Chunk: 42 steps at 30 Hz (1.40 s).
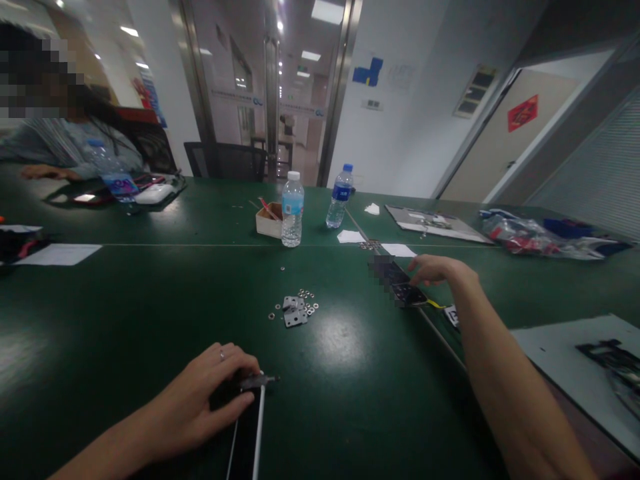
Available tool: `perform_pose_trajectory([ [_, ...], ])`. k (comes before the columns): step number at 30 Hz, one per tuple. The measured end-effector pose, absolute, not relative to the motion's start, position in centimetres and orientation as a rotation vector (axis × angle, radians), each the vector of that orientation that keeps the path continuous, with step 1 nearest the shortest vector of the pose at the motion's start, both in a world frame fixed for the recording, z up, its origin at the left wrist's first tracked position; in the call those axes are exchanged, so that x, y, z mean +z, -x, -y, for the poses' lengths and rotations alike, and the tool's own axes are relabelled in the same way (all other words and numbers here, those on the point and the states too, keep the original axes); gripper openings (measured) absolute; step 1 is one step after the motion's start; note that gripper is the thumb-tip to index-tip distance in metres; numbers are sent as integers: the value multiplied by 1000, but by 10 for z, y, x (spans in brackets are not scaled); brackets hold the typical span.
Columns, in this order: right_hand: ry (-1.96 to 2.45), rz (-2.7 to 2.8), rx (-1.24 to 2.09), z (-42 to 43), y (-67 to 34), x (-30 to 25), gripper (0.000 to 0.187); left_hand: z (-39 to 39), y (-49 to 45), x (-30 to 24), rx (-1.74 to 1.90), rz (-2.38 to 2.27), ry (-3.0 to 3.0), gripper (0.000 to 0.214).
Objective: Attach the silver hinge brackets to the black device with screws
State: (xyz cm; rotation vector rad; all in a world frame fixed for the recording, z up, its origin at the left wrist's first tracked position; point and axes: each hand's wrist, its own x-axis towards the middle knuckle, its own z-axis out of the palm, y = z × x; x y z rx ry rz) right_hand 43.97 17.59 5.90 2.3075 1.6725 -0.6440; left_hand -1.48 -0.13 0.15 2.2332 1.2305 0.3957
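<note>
My left hand [210, 393] rests near the front of the green table [125, 320], fingers curled over the top end of a long dark strip with white edges [247, 433] and a small metal fitting [257, 381]. My right hand [435, 270] reaches to the right of centre, fingertips touching a dark flat device [405, 288] that is partly blurred out. Between the hands lie small metal hinge plates [294, 312] and several loose washers [310, 297].
Two water bottles [292, 210] [340, 197] and a small cardboard box [269, 220] stand mid-table. White paper slips, a clipboard [435, 223] and plastic bags [535, 239] lie at right. A grey sheet [565, 353] sits near right. Another person [60, 150] sits at far left.
</note>
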Motion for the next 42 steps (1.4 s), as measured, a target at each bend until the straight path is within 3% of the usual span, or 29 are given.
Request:
perform_pose_trajectory([
  [23,-2316,-1646,-646,-177,-440,58,50,1,15,2,403,-1212,-2274,22],
  [42,-2279,-1639,-616,-179,-441,54,43,1,14,4,409,-1204,-2272,20],
])
